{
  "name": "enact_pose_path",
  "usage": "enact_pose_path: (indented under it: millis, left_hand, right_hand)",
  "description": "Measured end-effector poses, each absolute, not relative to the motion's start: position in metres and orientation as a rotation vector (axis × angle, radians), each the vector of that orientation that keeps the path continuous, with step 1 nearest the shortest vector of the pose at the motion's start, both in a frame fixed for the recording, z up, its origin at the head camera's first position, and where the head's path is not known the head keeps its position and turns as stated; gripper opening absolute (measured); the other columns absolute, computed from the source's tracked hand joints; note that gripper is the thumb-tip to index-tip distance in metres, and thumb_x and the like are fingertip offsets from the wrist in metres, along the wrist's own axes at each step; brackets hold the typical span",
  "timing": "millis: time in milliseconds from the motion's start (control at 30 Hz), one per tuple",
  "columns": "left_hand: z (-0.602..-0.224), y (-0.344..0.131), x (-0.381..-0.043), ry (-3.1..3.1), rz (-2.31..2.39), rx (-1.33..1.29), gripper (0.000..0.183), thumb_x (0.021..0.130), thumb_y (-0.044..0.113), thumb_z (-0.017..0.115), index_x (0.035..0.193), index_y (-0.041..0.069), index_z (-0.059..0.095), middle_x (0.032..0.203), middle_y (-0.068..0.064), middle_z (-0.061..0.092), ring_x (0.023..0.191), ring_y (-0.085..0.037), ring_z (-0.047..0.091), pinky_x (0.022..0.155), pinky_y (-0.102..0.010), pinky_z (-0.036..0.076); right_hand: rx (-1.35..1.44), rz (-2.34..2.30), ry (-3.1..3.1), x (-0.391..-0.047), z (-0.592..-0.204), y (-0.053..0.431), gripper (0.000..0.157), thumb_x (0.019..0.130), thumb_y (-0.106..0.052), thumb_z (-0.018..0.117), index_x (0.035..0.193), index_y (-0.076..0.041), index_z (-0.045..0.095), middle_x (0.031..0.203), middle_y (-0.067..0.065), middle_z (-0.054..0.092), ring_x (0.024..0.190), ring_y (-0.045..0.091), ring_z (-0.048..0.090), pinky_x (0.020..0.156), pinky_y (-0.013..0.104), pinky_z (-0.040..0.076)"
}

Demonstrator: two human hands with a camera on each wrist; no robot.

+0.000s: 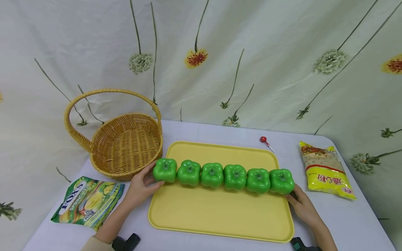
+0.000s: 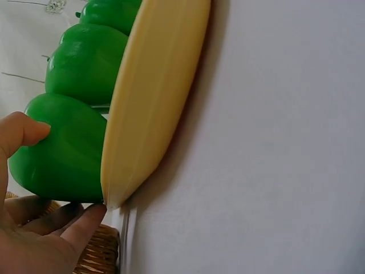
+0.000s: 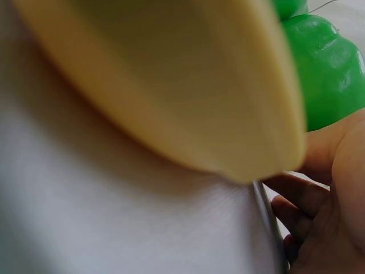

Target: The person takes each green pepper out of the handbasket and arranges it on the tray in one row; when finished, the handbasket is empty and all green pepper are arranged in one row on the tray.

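Observation:
A row of several glossy green bell peppers [image 1: 212, 175] crosses the yellow tray [image 1: 220, 212] from side to side. At the row's left end, my left hand [image 1: 141, 186] holds the leftmost pepper [image 2: 63, 148], thumb on its near face and fingers round its outer side. My right hand [image 1: 303, 205] holds the rightmost pepper [image 1: 282, 181] at the other end, its thumb low on the near side. In the right wrist view the tray's edge [image 3: 228, 114] hides part of that thumb and pepper, so the exact contact is hidden.
A wicker basket [image 1: 125, 146] with a tall handle stands left behind my left hand. Closer lies a green Fox's bag [image 1: 89, 202]. Behind the tray is a red lollipop [image 1: 263, 139]; a yellow pasta bag [image 1: 326, 170] lies right. Flowered cloth [image 1: 220, 76] hangs behind.

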State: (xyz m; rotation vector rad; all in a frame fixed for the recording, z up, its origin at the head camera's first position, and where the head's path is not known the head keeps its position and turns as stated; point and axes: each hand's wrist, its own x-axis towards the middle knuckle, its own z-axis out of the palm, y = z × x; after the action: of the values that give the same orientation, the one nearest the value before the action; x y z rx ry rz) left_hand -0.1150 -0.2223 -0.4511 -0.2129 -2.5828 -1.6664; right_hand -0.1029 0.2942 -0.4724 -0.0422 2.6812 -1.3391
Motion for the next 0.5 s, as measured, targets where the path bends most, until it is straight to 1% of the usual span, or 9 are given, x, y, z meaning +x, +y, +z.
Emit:
enact_pose_path:
  millis: [67,100,200,300,500]
  left_hand:
    - [-0.4519,-0.2218,-0.1168,-2.590,-1.667,-0.210,0.075,0.084,0.001,0.072,0.148,-0.006,0.033,0.144,-0.031,0.043,0.127,-0.045,0.050,0.092,-0.010,0.046]
    - [-0.4521,-0.2215,-0.1174,-2.593,-1.667,-0.208,0.075,0.084,0.001,0.072,0.148,-0.006,0.032,0.145,-0.030,0.042,0.125,-0.044,0.052,0.092,-0.013,0.048]
    - [-0.4526,-0.2205,-0.1189,-2.595,-1.670,-0.207,0.075,0.086,0.001,0.071,0.148,-0.007,0.031,0.144,-0.031,0.041,0.121,-0.046,0.054,0.095,-0.025,0.052]
    - [-0.4541,-0.2192,-0.1195,-2.598,-1.657,-0.206,0.076,0.086,0.002,0.071,0.148,-0.008,0.029,0.143,-0.033,0.043,0.120,-0.046,0.055,0.096,-0.036,0.053]
    - [-0.4588,-0.2173,-0.1202,-2.639,-1.585,-0.166,0.081,0.084,0.007,0.075,0.150,-0.006,0.028,0.141,-0.032,0.045,0.122,-0.044,0.054,0.098,-0.044,0.051]
  right_hand:
    - [-0.039,-1.340,2.676,-0.1036,-0.4717,0.2938,0.056,0.099,-0.003,0.048,0.148,0.013,0.024,0.150,0.037,0.026,0.140,0.056,0.019,0.110,0.069,0.020]
    - [-0.039,-1.344,2.672,-0.1040,-0.4716,0.2939,0.056,0.099,-0.002,0.047,0.148,0.013,0.024,0.150,0.038,0.026,0.140,0.056,0.019,0.110,0.069,0.020]
    - [-0.033,-1.354,2.660,-0.1045,-0.4708,0.2943,0.057,0.098,0.000,0.047,0.148,0.013,0.023,0.150,0.038,0.025,0.141,0.056,0.018,0.111,0.069,0.019]
    - [-0.025,-1.357,2.649,-0.1044,-0.4706,0.2947,0.057,0.098,-0.001,0.046,0.148,0.013,0.022,0.151,0.037,0.024,0.141,0.056,0.017,0.111,0.069,0.018]
    - [0.006,-1.344,2.620,-0.1038,-0.4715,0.2947,0.057,0.100,-0.005,0.047,0.149,0.011,0.022,0.152,0.036,0.023,0.141,0.055,0.016,0.111,0.069,0.017]
